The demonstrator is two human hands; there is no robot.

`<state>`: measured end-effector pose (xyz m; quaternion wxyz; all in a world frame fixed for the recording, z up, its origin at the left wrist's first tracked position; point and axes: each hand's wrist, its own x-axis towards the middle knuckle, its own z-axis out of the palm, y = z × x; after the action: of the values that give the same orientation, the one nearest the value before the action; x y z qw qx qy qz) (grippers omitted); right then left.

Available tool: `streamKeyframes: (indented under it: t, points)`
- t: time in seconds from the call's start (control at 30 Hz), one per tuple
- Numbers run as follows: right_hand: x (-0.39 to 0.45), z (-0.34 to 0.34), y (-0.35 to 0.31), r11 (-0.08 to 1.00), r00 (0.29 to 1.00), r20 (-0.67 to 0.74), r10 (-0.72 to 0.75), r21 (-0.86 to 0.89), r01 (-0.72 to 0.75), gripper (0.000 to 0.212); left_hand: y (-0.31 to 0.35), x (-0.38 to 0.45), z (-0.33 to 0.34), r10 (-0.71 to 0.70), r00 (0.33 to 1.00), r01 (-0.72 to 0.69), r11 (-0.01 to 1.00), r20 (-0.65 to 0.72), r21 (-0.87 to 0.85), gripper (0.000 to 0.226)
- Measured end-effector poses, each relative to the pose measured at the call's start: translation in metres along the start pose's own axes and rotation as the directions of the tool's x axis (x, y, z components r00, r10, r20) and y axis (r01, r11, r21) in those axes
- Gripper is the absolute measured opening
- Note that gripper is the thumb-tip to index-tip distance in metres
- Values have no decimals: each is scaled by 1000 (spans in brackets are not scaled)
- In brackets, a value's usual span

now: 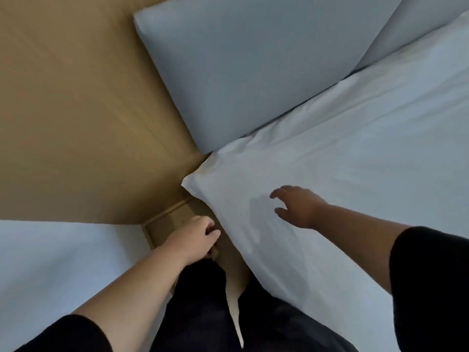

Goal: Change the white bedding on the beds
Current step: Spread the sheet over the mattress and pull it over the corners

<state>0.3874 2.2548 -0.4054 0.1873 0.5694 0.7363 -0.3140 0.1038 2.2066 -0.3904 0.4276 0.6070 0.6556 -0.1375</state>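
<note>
Black trousers [203, 308] and black sleeves [431, 280] of the person fill the bottom of the view, in the narrow gap between two beds. Left hand [200, 237] is low in this gap, beside the edge of the right bed; its fingers are curled, but I cannot tell if they pinch some cloth or hold nothing, because the fingertips are hidden. Right hand [297, 207] is over the white sheet [355, 153] near the corner of the bed [193, 180], with fingers spread and a little bent — it holds nothing, and whether it touches the cloth or hangs just above it is not clear.

That sheet covers the right bed, and its corner points away from the person, toward the brown headboard wall [76, 110]. Two pillows [241, 67] lean against this wall, behind the corner. On the left, a second white bed [50, 262] is seen only in part.

For the coming move — probably to smooth or tuck this corner — the sheet edge runs from the corner back toward the person, along the gap. Of the two hands the left is nearer to the hanging edge, and the right is nearer to the top surface.
</note>
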Motion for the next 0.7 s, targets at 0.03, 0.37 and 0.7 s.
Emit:
streamKeyframes:
  t: [0.03,0.37,0.7]
  points:
    - [20,-5,5,1000,999,-34,1,-21,-1,50,4,30,-3,44,999,-44,999,-20,9,50]
    - [197,7,29,992,974,-226,32,-112,-58,72,14,289,-5,207,978,-206,978,-26,33,83]
    - [243,32,51,988,947,-316,60,-118,-102,92,-23,301,13,232,964,-248,960,-129,-131,93]
